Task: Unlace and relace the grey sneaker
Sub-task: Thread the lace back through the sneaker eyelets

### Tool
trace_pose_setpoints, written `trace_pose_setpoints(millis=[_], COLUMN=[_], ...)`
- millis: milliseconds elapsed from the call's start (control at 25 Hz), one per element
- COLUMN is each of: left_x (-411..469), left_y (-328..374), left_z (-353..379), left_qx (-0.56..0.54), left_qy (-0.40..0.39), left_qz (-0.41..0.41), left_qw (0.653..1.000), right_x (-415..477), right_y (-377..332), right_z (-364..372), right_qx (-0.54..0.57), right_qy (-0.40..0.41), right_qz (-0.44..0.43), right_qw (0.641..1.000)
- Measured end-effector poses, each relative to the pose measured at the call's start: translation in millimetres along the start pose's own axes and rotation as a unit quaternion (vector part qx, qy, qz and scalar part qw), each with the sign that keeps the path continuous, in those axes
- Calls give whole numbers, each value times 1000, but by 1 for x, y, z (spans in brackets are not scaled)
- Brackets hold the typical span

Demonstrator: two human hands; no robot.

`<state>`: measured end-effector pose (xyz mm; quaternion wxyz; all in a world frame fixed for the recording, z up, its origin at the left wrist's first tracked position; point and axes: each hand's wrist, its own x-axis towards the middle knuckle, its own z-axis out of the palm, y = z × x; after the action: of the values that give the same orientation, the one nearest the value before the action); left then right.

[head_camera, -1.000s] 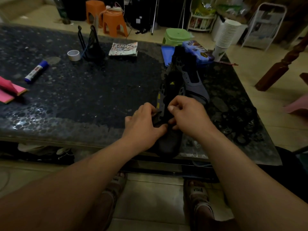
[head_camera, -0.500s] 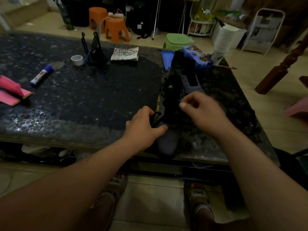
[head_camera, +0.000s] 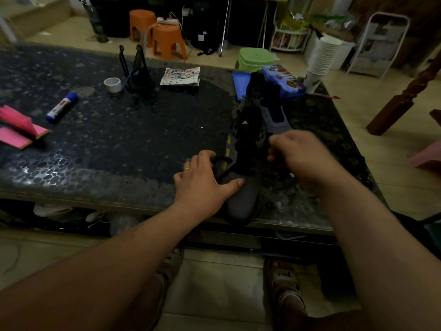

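The grey sneaker (head_camera: 244,199) lies at the tabletop's (head_camera: 119,139) near edge, toe toward you, long axis running near to far. Your left hand (head_camera: 202,182) is touching its left side, thumb on the toe, fingers curled round the black lace (head_camera: 220,161). Your right hand (head_camera: 298,156) hovers just right of it, blurred, fingers curled; you cannot tell whether they pinch anything.
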<state>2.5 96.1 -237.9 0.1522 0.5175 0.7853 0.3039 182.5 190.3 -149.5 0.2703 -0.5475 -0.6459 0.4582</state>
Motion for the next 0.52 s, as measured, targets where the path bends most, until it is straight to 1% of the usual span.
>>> trace_pose_setpoints(millis=[40,80,160,200,240,280,320,360,400,440,480,520], left_x=[0,0,-1,-1,-1,-1,-2,-2,-3,-4,-6,-7], left_y=[0,-1,-1,-1,-1,-1,-1,-1,0,1,2,3], left_z=[0,1,3,3,3,2,1,0,-1,-3,-4,-4], left_qx=[-4,-6,-5,-8,-17,-28,-34,-30,-13,11,33,48], left_qy=[-7,-11,-11,-11,-12,-11,-7,6,25,47,66,83], left_qz=[-4,-9,-12,-12,-11,-7,3,23,52,82,106,121], left_qw=[1000,1000,1000,1000,1000,1000,999,999,998,995,992,988], right_x=[5,11,16,15,14,11,8,6,2,0,0,0], right_y=[0,-1,1,3,4,5,8,12,13,15,14,13], right_z=[-13,-27,-48,-51,-49,-43,-35,-26,-16,-9,-4,-1], right_qx=[108,231,457,510,501,400,214,6,-162,-267,-308,-313], right_qy=[48,87,108,107,110,114,101,66,15,-38,-75,-89], right_qz=[21,32,32,36,44,42,20,-16,-54,-73,-82,-89], right_qw=[993,968,882,852,858,909,971,998,985,960,945,941])
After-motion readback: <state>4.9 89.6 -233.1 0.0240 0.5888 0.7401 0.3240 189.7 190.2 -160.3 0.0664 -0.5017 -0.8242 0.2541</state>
